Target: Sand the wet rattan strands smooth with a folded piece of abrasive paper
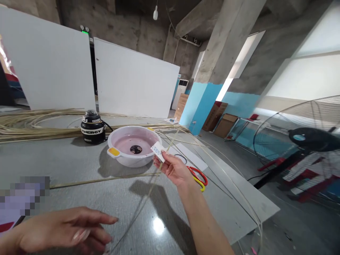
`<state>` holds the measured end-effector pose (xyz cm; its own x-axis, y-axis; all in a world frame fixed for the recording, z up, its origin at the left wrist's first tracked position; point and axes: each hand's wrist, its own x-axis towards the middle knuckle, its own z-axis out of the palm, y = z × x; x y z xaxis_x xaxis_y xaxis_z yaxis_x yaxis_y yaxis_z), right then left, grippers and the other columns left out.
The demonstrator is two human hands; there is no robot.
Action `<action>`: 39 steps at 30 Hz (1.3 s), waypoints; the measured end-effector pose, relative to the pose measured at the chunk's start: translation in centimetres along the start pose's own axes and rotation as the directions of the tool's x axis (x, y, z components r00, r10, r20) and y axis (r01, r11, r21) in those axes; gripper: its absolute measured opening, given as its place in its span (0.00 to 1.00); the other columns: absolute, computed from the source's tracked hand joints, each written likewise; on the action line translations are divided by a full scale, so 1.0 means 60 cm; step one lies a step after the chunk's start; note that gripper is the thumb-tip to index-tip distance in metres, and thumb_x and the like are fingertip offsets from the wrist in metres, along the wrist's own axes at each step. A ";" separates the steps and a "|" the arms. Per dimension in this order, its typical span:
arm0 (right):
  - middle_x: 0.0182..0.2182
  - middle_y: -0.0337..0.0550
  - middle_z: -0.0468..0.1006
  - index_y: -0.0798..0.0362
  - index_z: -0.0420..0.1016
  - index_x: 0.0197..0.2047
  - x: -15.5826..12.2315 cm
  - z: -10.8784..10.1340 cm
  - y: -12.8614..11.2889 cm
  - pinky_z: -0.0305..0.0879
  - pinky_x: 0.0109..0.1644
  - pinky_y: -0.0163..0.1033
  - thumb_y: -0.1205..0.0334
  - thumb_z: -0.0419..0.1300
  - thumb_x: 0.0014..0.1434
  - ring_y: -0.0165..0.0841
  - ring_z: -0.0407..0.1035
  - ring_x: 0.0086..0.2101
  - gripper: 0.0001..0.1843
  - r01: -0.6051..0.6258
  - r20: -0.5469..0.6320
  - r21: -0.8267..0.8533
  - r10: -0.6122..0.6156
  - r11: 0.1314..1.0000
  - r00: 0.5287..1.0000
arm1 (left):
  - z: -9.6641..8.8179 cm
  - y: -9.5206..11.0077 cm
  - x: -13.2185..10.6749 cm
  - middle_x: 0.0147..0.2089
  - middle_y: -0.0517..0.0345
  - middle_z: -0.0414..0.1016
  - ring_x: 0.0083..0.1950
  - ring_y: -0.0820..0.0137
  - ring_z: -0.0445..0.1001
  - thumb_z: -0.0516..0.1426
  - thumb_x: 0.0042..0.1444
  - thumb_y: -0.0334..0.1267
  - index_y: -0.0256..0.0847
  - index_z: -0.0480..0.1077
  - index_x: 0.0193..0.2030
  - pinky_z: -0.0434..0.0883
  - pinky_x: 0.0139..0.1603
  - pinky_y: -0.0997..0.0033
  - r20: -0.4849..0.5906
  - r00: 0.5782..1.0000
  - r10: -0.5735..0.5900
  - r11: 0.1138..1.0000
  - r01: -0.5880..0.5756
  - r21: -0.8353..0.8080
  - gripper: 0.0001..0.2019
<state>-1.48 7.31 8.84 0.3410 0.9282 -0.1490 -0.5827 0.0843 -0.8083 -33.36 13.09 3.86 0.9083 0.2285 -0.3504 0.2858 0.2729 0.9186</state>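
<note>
In the head view my right hand (176, 168) is closed, pinching a folded white paper (158, 151) with blue print. A thin pale cane strip (148, 194) runs through the same grip, slanting from the far side of the table down to its near edge. My left hand (71, 226) hovers at the lower left with its fingers apart, close to the strip's near end. Whether its lower fingers touch the strip is hard to see. Just beyond my right hand stands a white basin (130, 162) with yellow grips and water inside.
Red-and-yellow-handled scissors (199, 177) lie right of my right forearm. Another strip (103, 180) crosses the grey table (87, 198). Behind are a black jar-like appliance (92, 129) and a long cane bundle (47, 132). A fan (305, 138) stands at the right.
</note>
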 end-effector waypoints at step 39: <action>0.30 0.45 0.83 0.55 0.81 0.29 -0.053 0.073 0.161 0.70 0.47 0.43 0.51 0.75 0.43 0.34 0.75 0.31 0.17 -0.052 0.104 -0.188 0.073 0.981 0.992 | 0.037 -0.023 0.072 0.16 0.62 0.75 0.16 0.74 0.71 0.59 0.56 0.61 0.39 0.76 0.35 0.72 0.53 0.60 -0.295 0.943 0.157 0.983 -0.178 -0.047 0.24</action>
<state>-11.41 6.78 3.97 0.2190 0.9645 -0.1474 -0.4504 -0.0341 -0.8922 -29.17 11.60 1.47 0.8111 0.5334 -0.2401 0.1046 0.2716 0.9567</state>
